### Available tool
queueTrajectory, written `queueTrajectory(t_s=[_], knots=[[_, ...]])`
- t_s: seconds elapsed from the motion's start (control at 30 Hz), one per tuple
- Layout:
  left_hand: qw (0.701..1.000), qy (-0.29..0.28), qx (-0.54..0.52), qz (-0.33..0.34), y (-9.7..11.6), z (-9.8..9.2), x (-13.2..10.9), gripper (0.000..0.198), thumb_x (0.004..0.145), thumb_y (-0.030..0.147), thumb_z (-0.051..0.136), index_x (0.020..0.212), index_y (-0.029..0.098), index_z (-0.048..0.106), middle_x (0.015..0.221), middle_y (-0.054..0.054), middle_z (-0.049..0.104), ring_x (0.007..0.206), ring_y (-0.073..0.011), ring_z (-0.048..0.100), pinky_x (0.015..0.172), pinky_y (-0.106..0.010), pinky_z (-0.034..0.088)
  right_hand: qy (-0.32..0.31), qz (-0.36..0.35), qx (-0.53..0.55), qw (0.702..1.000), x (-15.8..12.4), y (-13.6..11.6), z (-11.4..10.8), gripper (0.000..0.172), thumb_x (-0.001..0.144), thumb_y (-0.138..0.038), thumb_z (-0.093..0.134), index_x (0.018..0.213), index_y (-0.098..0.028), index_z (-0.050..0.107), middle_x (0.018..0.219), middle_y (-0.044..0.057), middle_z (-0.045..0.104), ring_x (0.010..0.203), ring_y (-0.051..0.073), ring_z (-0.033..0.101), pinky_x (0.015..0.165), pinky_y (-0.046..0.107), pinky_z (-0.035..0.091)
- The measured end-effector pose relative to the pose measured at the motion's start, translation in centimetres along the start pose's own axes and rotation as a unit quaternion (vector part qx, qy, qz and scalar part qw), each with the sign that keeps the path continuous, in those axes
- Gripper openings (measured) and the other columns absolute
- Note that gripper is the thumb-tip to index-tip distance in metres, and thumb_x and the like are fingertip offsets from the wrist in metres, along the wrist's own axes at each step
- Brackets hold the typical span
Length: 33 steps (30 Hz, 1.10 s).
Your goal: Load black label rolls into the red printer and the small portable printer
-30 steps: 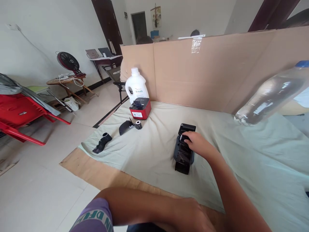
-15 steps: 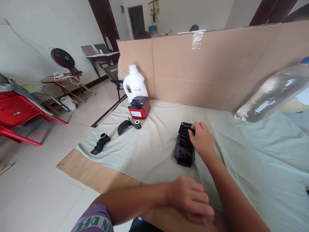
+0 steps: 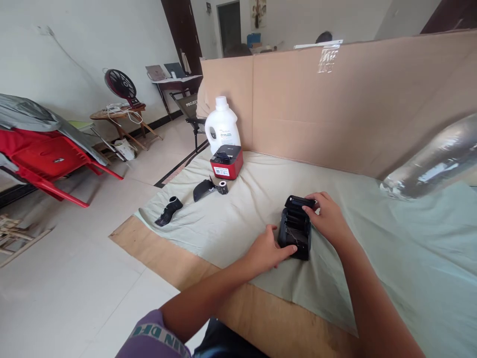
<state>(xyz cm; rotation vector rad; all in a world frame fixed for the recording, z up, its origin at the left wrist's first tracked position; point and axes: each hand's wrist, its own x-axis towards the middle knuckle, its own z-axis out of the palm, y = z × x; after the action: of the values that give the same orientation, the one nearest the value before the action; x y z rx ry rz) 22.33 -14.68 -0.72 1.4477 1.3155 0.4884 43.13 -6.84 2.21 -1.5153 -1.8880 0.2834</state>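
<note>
A small black printer (image 3: 296,233) with a hinged compartment lies on the pale green cloth. Its lid (image 3: 296,201) is raised at the far end. My right hand (image 3: 328,216) has thumb and fingers closed on the lid's right edge. At the near left corner, my left hand (image 3: 266,251) grips the printer's body, thumb over the near end and fingers along the side. The inside of the compartment is dark and hard to make out.
Left on the cloth lie a black roll with a loose tail (image 3: 169,211), a curved black piece (image 3: 203,190) and a small roll (image 3: 222,187). Behind stand a red and black box-shaped device (image 3: 227,163) and a white jug (image 3: 223,124). A cardboard wall (image 3: 316,109) and large plastic bottle (image 3: 432,164) border the cloth.
My left hand has moved up from near my body onto the printer. The lid stands more upright, with my right hand still on it. The view has shifted left.
</note>
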Motion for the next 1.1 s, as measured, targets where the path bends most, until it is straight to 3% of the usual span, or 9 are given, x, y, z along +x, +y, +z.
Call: queueTrajectory(t_s=[0.1, 0.23, 0.33, 0.4, 0.5, 0.67, 0.77, 0.93, 1.1], knots=[[0.999, -0.003, -0.023, 0.028, 0.1, 0.3, -0.5, 0.094, 0.082, 0.052, 0.069, 0.155, 0.020, 0.019, 0.090, -0.005, 0.076, 0.066, -0.0213, 0.069, 0.062, -0.033, 0.051, -0.011, 0.002, 0.008, 1.000, -0.1, -0.4, -0.2, 0.013, 0.082, -0.022, 0.058, 0.095, -0.021, 0.060, 0.097, 0.005, 0.059, 0.074, 0.017, 0.060, 0.076, 0.034, 0.049], [0.993, 0.064, 0.061, 0.074, 0.0, 0.6, -0.3, 0.081, 0.081, 0.045, 0.070, 0.150, 0.023, 0.035, 0.086, 0.000, 0.077, 0.086, -0.0243, 0.072, 0.078, -0.035, 0.052, -0.023, 0.009, 0.006, 1.000, -0.2, -0.7, -0.4, 0.013, 0.081, -0.021, 0.058, 0.094, -0.021, 0.060, 0.098, 0.004, 0.059, 0.072, 0.016, 0.059, 0.076, 0.034, 0.048], [0.986, 0.100, 0.104, 0.083, 0.1, 0.3, 0.1, 0.055, 0.085, 0.047, 0.064, 0.132, 0.023, 0.053, 0.080, 0.002, 0.075, 0.079, -0.0207, 0.070, 0.074, -0.032, 0.049, -0.026, 0.008, 0.000, 1.000, -0.3, -0.6, -0.4, 0.013, 0.082, -0.021, 0.058, 0.095, -0.021, 0.060, 0.098, 0.004, 0.058, 0.071, 0.016, 0.059, 0.076, 0.034, 0.048], [0.981, 0.107, 0.148, 0.073, 0.3, -0.1, 0.2, 0.039, 0.085, 0.055, 0.063, 0.107, 0.022, 0.065, 0.076, 0.001, 0.074, 0.076, -0.0200, 0.068, 0.071, -0.030, 0.047, -0.025, 0.003, -0.003, 1.000, -0.3, -0.5, -0.4, 0.013, 0.082, -0.021, 0.057, 0.095, -0.021, 0.060, 0.098, 0.004, 0.058, 0.071, 0.016, 0.058, 0.076, 0.035, 0.047], [0.968, 0.095, 0.227, 0.052, 0.9, -0.8, 0.0, 0.047, 0.083, 0.067, 0.059, 0.079, 0.022, 0.071, 0.075, -0.002, 0.073, 0.076, -0.0221, 0.068, 0.068, -0.031, 0.045, -0.025, -0.005, -0.004, 1.000, -0.3, -0.4, -0.4, 0.012, 0.083, -0.022, 0.057, 0.094, -0.021, 0.059, 0.099, 0.005, 0.059, 0.072, 0.017, 0.059, 0.076, 0.035, 0.047], [0.954, 0.085, 0.281, 0.068, 1.2, -1.2, -0.7, 0.051, 0.084, 0.070, 0.055, 0.082, 0.024, 0.077, 0.077, -0.005, 0.074, 0.079, -0.0245, 0.068, 0.070, -0.032, 0.045, -0.030, 0.006, -0.006, 1.000, -0.4, -0.6, -0.4, 0.012, 0.081, -0.020, 0.057, 0.093, -0.022, 0.059, 0.099, 0.004, 0.058, 0.074, 0.016, 0.059, 0.075, 0.034, 0.047], [0.969, 0.031, 0.233, 0.075, 0.9, -1.5, -0.7, 0.048, 0.087, 0.065, 0.054, 0.082, 0.023, 0.078, 0.072, -0.004, 0.073, 0.071, -0.0210, 0.067, 0.066, -0.029, 0.044, -0.029, 0.009, -0.009, 0.999, -0.4, -0.6, -0.4, 0.012, 0.081, -0.020, 0.058, 0.093, -0.021, 0.059, 0.099, 0.004, 0.058, 0.074, 0.016, 0.059, 0.076, 0.034, 0.048], [0.991, -0.098, 0.039, 0.085, 0.1, -2.0, 0.2, 0.049, 0.085, 0.062, 0.058, 0.080, 0.017, 0.075, 0.062, -0.001, 0.067, 0.057, -0.0130, 0.055, 0.055, -0.024, 0.036, -0.032, 0.004, -0.009, 0.999, -0.3, -0.3, -0.4, 0.013, 0.080, -0.021, 0.060, 0.093, -0.021, 0.061, 0.098, 0.004, 0.059, 0.072, 0.016, 0.059, 0.076, 0.034, 0.047], [0.991, -0.098, -0.074, 0.055, -0.7, -1.9, 1.5, 0.048, 0.078, 0.062, 0.065, 0.070, 0.015, 0.069, 0.051, 0.002, 0.056, 0.046, -0.0081, 0.037, 0.047, -0.024, 0.024, -0.049, 0.015, 0.000, 0.999, -0.4, -0.5, -0.6, 0.013, 0.079, -0.021, 0.061, 0.092, -0.022, 0.061, 0.097, 0.003, 0.058, 0.070, 0.015, 0.058, 0.075, 0.035, 0.048]])
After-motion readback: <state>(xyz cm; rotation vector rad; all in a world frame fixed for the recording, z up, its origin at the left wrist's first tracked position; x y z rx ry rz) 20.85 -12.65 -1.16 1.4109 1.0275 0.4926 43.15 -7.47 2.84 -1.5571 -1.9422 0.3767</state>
